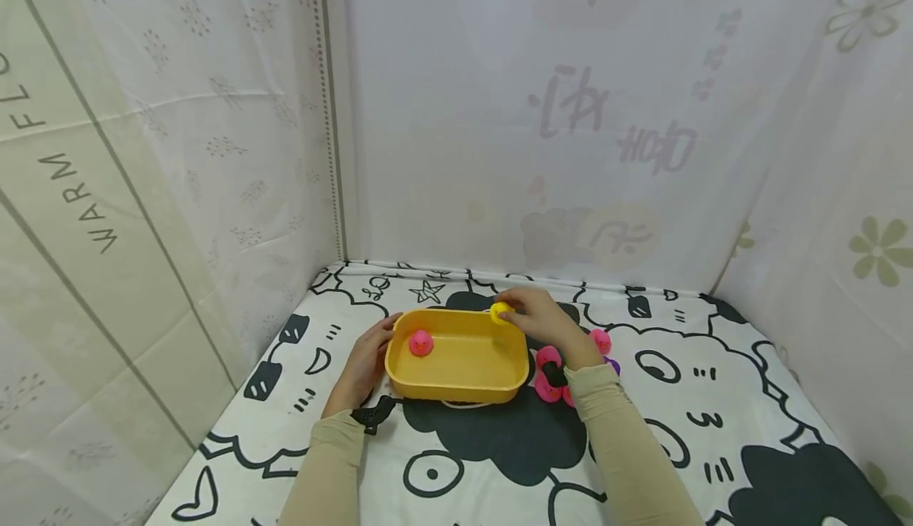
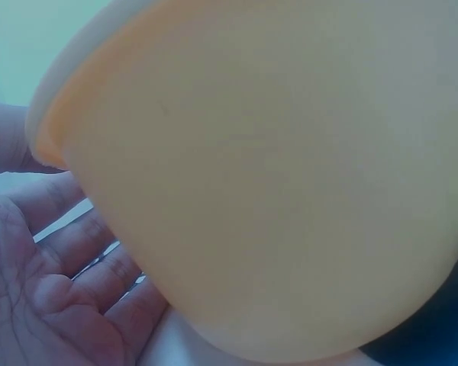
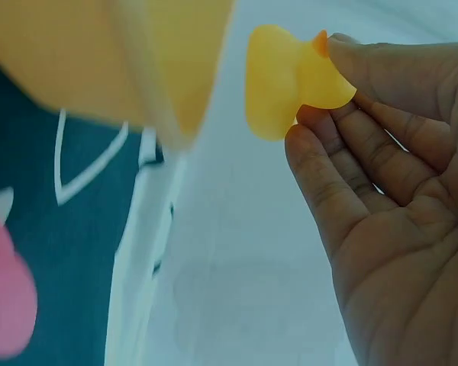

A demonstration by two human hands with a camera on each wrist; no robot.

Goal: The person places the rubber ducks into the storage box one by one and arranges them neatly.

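My left hand [image 1: 367, 358] rests against the left end of a yellow plastic tub [image 1: 456, 394], its fingers along the outer wall and rim. In the left wrist view the tub's wall [image 2: 275, 191] hides the fingertips. Inside the tub, toward its left, sits a pink rubber duck [image 1: 421, 343]. My right hand [image 1: 540, 318] pinches a yellow rubber duck [image 1: 502, 313] over the tub's back right corner. The right wrist view shows this duck with an orange beak between thumb and fingers, apart from the tub's rim.
Several pink toys [image 1: 548, 387] lie right of the tub, partly behind my right forearm, with a purple toy [image 1: 614, 365] and a black one [image 1: 552, 373] among them. A cartoon-printed cloth [image 1: 435, 474] covers the table. Hanging curtains [image 1: 542, 114] enclose the back and sides.
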